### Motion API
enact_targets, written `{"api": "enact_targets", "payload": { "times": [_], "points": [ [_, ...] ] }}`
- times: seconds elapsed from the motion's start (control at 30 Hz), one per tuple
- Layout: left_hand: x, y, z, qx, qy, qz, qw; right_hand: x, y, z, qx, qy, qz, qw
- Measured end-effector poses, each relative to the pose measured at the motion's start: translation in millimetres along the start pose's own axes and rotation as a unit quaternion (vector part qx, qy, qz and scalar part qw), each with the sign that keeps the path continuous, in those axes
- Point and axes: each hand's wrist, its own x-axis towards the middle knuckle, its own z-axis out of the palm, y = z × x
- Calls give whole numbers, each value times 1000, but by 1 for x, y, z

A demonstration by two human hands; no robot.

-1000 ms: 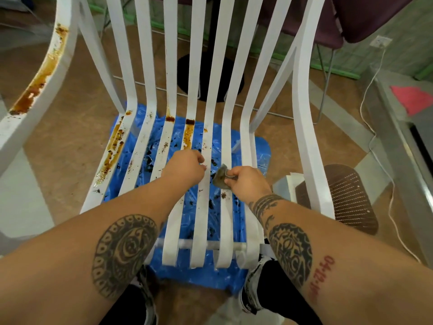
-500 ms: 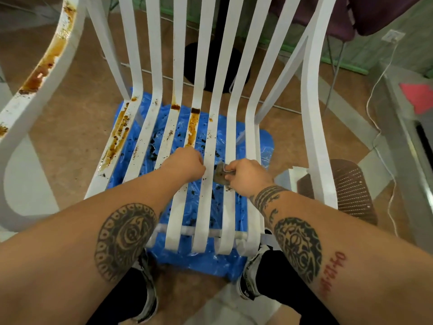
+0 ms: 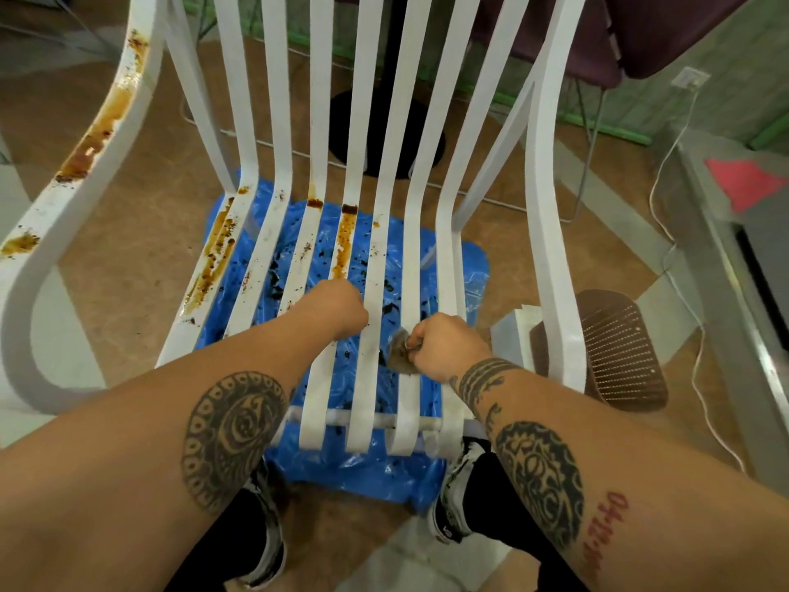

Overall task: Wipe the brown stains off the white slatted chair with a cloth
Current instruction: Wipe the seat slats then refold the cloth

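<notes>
The white slatted chair [image 3: 550, 232] fills the view. Brown stains streak its left seat slats [image 3: 213, 254], a middle slat [image 3: 345, 245] and the left armrest [image 3: 100, 130]. My right hand [image 3: 446, 346] pinches a small, dirty grey-brown cloth [image 3: 400, 352] against a seat slat right of centre. My left hand [image 3: 337, 307] curls its fingers round a middle slat just left of the cloth.
A blue plastic sheet [image 3: 465, 271] spotted with dark drips lies on the floor under the seat. A brown perforated bin [image 3: 619, 348] stands right of the chair, with a white cable [image 3: 666, 232] trailing beyond it. Purple chairs [image 3: 597, 40] and a black table base [image 3: 384, 134] stand behind.
My right hand has drawn the cloth a little toward me along the slat. My left hand keeps its hold, and the view has tilted slightly.
</notes>
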Motion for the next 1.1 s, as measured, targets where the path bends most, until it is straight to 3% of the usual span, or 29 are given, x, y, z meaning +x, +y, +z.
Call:
{"api": "enact_targets", "payload": {
  "times": [0.07, 0.13, 0.3, 0.43, 0.6, 0.73, 0.87, 0.93, 1.03, 1.1],
  "points": [
    [-5, 1, 2, -3, 0, 2, 1000, -2, -2, -8, -85, -33, 11, 996],
    [-10, 2, 2, -8, -3, 0, 1000, -3, -4, -16, -108, -15, 22, 994],
    [-22, 3, 4, -5, 11, 10, 1000, -14, 3, -8, 16, 65, 23, 997],
    [-32, -2, 12, -5, 10, 3, 1000, -45, 7, 22, 31, 44, 13, 998],
    [-47, 3, 7, 3, 11, -3, 1000, -55, 13, 4, -61, -34, 21, 997],
    [-54, 2, 7, 12, 10, -1, 1000, -55, 11, -2, -32, 37, 10, 999],
    [-63, -1, 2, 2, 28, 5, 1000, -73, 1, 22, 16, -13, 35, 999],
    [-68, -2, -1, -7, 34, 2, 999, -72, -2, 17, -22, -39, 39, 998],
    [-79, 3, -9, -29, 39, 17, 999, -73, -8, -7, -31, -30, 46, 998],
    [-88, 10, -17, -58, 38, 27, 997, -79, -9, -23, 30, -4, 46, 998]
  ]
}}
